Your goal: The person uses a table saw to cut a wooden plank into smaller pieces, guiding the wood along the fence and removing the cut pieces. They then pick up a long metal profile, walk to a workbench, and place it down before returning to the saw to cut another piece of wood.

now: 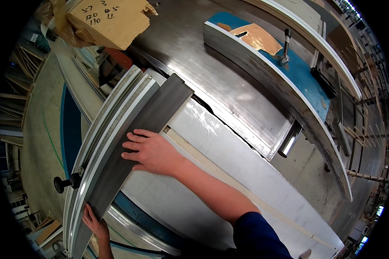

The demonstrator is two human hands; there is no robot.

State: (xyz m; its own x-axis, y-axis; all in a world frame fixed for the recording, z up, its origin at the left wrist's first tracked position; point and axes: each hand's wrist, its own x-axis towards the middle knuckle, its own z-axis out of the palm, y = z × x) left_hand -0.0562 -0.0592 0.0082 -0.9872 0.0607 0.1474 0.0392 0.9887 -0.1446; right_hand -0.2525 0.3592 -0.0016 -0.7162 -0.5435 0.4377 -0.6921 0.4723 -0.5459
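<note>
On the sliding counter [229, 159] of a panel saw, a long grey board [138, 142] lies flat against an aluminium fence [97, 142]. The right hand [149, 151] presses down on the board's middle, palm flat and fingers spread, closing on nothing; the pressure appears to hold the board tight against the fence. The left hand [95, 224] holds the near end of the board, its grip narrow, fingers curled at the edge, seemingly to steady that end. The board is thin, matt and straight-grained, with a square-cut far end. The fence is ribbed, pale metal with a black knob [64, 183] on its outer side. The counter is smooth and whitish; beyond it lies a brushed steel top [212, 73].
</note>
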